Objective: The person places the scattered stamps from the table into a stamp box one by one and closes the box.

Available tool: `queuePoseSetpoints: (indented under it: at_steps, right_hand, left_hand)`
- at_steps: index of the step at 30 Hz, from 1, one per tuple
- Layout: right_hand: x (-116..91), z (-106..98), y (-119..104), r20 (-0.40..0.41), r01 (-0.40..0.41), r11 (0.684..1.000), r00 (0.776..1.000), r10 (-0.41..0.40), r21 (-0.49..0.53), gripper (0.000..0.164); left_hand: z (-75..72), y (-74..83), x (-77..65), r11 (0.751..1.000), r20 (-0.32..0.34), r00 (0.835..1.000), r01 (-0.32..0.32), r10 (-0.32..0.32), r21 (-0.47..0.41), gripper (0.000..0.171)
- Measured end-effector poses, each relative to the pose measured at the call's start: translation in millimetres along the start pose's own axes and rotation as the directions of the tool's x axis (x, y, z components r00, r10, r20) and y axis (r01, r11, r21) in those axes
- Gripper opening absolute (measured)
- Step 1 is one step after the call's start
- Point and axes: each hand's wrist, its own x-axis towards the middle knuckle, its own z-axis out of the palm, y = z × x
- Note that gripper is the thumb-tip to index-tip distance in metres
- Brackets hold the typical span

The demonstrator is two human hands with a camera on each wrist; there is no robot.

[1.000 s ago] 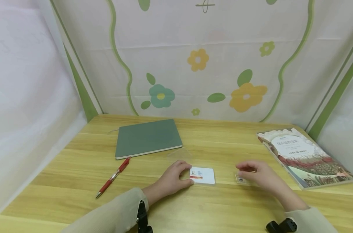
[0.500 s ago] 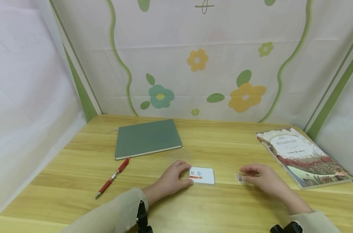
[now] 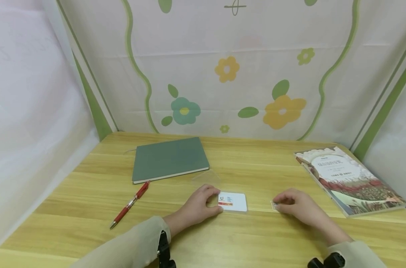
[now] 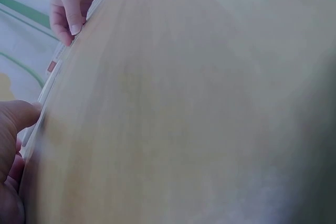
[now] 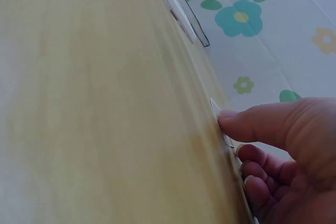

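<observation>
A white card [image 3: 234, 202] with an orange-red strip and small print lies on the wooden table, seemingly in a clear sleeve. My left hand [image 3: 197, 206] holds its left edge, thumb at the near corner and forefinger at the far one. To the right is a small stamp-like piece [image 3: 274, 205] with a pale border. My right hand [image 3: 300, 206] has thumb and forefinger closed at its right side, covering much of it. In the right wrist view the thumb lies on this small piece [image 5: 215, 109]; the forefinger's contact is hidden.
A green notebook [image 3: 171, 158] lies at the back left, a red pen [image 3: 130, 204] in front of it. A faint clear film [image 3: 206, 178] rests beyond my left hand. An illustrated book [image 3: 350, 180] lies at the right. A flowered cloth [image 3: 196, 74] hangs behind the table.
My right hand shifted right off the stamp-like piece, then came back left, and its fingertips now cover more of it. My left hand and the card have stayed put.
</observation>
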Motion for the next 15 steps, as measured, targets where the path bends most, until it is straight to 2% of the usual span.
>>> queuePoseSetpoints:
  at_steps: [7,15]
  right_hand:
    - [1.5,2.3,0.3,0.005,-0.018,0.999,1.000,0.018,0.029,0.018]
    - [2.1,3.7,0.9,0.006,0.001,0.996,1.000,-0.002,0.085,0.017]
  left_hand:
    - [0.6,-0.8,-0.4,1.000,-0.001,1.000,-0.003,0.003,0.004,0.046]
    - [1.0,-1.3,0.9,1.000,-0.002,1.000,-0.007,0.007,0.002,0.046]
